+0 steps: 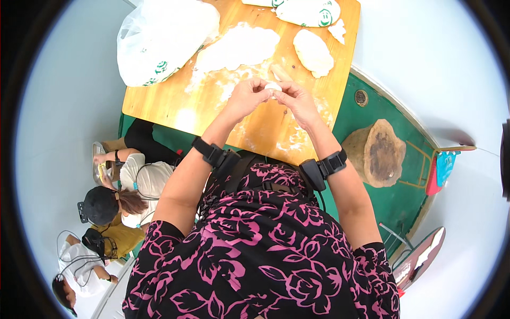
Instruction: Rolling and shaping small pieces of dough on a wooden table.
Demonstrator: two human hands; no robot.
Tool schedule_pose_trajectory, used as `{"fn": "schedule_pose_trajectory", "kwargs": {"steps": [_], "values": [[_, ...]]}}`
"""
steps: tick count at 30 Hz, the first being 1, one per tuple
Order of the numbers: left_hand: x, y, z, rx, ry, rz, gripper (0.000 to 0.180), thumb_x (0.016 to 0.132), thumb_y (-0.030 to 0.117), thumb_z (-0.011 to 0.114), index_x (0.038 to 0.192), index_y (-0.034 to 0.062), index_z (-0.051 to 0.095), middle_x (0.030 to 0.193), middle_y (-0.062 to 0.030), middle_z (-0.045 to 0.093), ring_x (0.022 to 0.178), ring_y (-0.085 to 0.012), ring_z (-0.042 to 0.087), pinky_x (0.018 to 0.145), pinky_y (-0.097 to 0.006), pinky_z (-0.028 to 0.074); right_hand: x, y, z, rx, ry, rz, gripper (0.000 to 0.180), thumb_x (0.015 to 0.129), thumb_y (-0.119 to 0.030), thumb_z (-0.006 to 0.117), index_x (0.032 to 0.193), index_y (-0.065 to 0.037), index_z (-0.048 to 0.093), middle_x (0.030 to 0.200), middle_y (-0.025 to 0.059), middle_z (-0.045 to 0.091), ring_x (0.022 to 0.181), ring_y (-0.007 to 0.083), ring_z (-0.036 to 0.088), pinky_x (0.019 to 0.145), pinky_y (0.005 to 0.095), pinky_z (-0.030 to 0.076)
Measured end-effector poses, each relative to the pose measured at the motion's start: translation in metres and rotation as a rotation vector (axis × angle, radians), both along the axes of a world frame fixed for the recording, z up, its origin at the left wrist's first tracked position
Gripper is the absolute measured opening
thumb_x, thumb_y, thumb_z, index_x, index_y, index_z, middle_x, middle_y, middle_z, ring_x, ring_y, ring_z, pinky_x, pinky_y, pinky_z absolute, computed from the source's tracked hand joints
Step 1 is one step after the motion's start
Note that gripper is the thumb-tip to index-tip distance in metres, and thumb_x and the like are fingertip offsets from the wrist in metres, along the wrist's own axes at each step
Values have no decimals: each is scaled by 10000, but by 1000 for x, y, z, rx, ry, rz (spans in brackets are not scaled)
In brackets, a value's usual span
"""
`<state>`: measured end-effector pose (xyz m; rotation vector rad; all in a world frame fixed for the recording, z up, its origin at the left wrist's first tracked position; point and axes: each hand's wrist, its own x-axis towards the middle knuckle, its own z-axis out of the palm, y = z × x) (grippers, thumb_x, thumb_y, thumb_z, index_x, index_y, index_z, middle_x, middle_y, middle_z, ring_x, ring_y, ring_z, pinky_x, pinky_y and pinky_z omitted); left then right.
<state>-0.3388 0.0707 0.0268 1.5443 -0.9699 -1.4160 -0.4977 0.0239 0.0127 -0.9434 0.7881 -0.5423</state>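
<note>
Small white lump [273,86] pinched over the desk [159,105]

From the left, we see a white plastic bag [154,50] by the desk's left edge, then a broad floury mass [241,47] nearer the middle. Our left hand [247,98] comes next, thumb and fingertips drawn nearly together on the lump's left side. The lump sits between our two hands, over the desk, inward from its near edge. We judge it light, soft and easily dented or torn, probably more dusty than slippery; its opposite rims look the best hold, with light fingertip pressure. It seems rounded, its bare curve facing away from the near edge; fingers cover its ends, so we cannot tell a long axis. Our right hand [299,102] pinches the right side likewise. Farther right, a pale oblong piece [314,53] lies near the desk's right edge, its length slanting toward the near right corner.
</note>
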Motion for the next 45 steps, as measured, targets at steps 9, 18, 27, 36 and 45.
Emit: {"fn": "schedule_pose_trajectory", "kwargs": {"steps": [9, 18, 27, 36, 45], "values": [[-2, 15, 93, -410, 262, -40, 152, 729, 0, 642, 876, 3, 604, 827, -30, 579, 762, -96, 531, 699, -234, 448, -11, 8, 90, -252, -399, 4, 213, 746, 60, 614, 930, -46, 627, 931, 28, 555, 832, 115, 539, 721, 238, 455], [0, 15, 74, -338, 99, -10, 107, 740, 33, 642, 835, -6, 611, 771, -32, 586, 720, -96, 547, 662, -230, 447, -8, 2, 70, -234, -353, 108, 178, 765, 44, 602, 937, -2, 612, 1000, 53, 552, 837, 113, 544, 705, 248, 469], [22, 20, -95, 351, -448, -114, 199, 699, 150, 664, 812, -11, 629, 645, -96, 622, 508, -144, 569, 498, -270, 454, -50, 11, -44, -572, 726, -93, 222, 761, -142, 605, 910, 22, 601, 832, 134, 622, 711, 218, 602, 646, 302, 467], [-2, 2, -92, 145, -595, -31, 213, 723, 180, 657, 818, -1, 597, 697, -90, 612, 628, -173, 588, 553, -290, 462, -92, 26, -69, -871, 1267, -22, 507, 673, -257, 695, 1101, -55, 514, 1056, 127, 504, 1012, 298, 458, 828, 402, 378], [34, 27, -91, 130, -494, 203, 184, 735, 157, 629, 862, 26, 609, 861, -111, 627, 720, -220, 600, 634, -313, 466, -107, 33, -84, -905, 1171, -58, 402, 698, -207, 675, 1028, -31, 529, 975, 141, 513, 935, 304, 490, 783, 392, 400]]}}
